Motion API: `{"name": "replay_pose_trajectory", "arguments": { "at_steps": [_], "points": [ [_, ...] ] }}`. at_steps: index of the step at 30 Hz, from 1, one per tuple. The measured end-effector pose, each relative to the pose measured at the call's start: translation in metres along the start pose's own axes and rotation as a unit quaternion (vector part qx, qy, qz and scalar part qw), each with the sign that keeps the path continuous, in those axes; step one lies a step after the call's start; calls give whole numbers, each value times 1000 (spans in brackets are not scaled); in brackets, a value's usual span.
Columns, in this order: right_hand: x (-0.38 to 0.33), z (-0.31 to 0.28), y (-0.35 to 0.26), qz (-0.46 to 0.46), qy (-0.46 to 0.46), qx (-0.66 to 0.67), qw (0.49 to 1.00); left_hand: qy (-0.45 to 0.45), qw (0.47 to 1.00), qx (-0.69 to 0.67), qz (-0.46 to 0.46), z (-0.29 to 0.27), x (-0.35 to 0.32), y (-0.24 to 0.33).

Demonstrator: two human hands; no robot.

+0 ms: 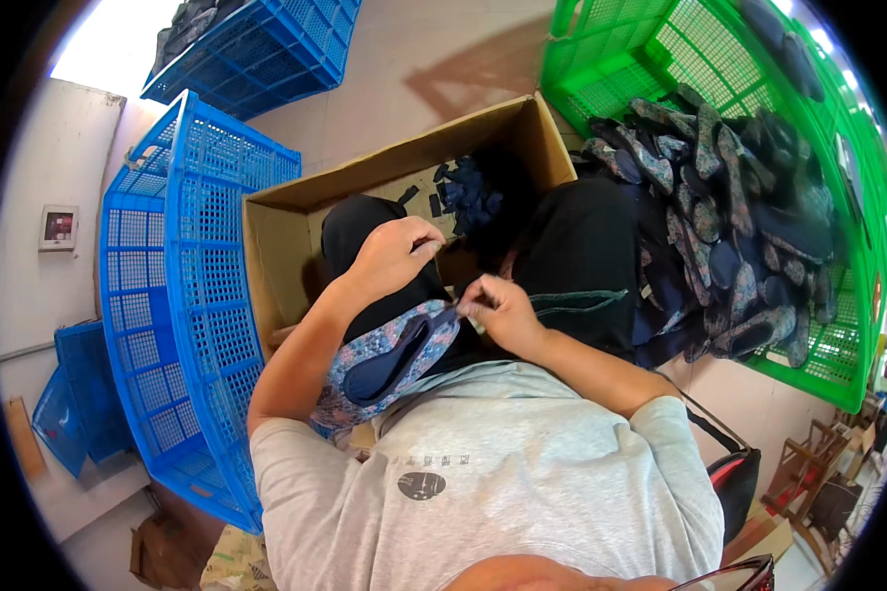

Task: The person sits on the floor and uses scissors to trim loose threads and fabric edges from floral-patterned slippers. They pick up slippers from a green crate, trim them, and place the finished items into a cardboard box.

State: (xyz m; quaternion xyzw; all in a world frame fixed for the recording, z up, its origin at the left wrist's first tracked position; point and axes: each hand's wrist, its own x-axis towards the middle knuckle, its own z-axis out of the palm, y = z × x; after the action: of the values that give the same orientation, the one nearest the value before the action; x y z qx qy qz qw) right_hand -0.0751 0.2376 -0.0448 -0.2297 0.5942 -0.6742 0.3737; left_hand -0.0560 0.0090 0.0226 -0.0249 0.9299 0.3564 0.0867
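Observation:
A floral fabric shoe (346,366) with a dark navy lining lies across my lap, its opening facing up. My right hand (503,315) is closed in a pinch on the narrow navy end of this shoe. Above and left of that end, my left hand (396,254) hangs over my thigh with its fingertips pressed together; whatever they hold, if anything, is too small to make out. A thin dark green strip (579,300) rests on my right thigh.
An open cardboard box (394,158) stands beyond my knees, with small navy scraps (468,193) inside. To the right, a green crate (700,54) holds a heap of similar floral shoes (705,212). Blue crates (229,187) stand at left, another blue crate (281,54) behind.

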Motion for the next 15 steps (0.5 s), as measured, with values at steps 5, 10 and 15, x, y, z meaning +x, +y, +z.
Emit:
{"name": "replay_pose_trajectory", "arguments": {
  "at_steps": [5,10,15],
  "points": [
    [23,-12,-3,24,64,50,996,-137,902,-401,-83,11,-10,-2],
    [33,-31,-29,-2,56,-60,997,-107,893,-433,-49,27,-11,7],
    [40,-45,-34,-30,-11,-137,990,-159,925,-342,-43,26,6,-4]
  ]
}}
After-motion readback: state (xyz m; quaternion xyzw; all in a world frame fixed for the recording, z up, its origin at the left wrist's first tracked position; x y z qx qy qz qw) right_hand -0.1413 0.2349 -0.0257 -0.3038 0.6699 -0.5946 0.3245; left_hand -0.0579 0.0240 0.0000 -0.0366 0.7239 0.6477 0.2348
